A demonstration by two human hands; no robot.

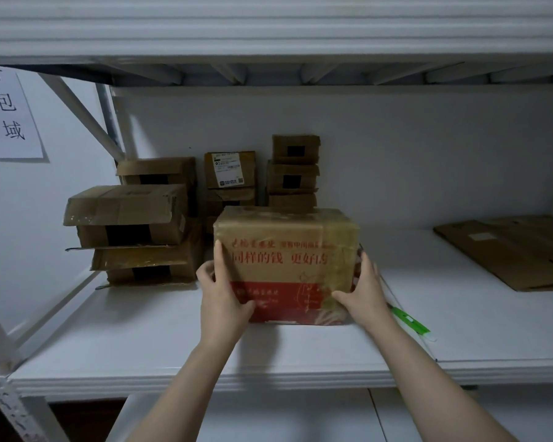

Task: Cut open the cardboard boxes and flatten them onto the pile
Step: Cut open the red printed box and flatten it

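Note:
A taped brown cardboard box with red printing [284,247] stands on the white shelf [173,339], in the middle. My left hand [222,298] grips its left front corner, thumb up along the edge. My right hand [363,298] grips its right front corner, thumb across the lower front. A green-handled cutter [411,323] lies on the shelf just right of my right hand. Flattened cardboard [511,250] forms a pile at the far right of the shelf.
Several sealed boxes are stacked at the back left [134,231] and behind the held box [292,167]. A paper sign [7,116] hangs on the left wall. An upper shelf [268,33] sits low overhead, with a white rack post [10,400] at front left.

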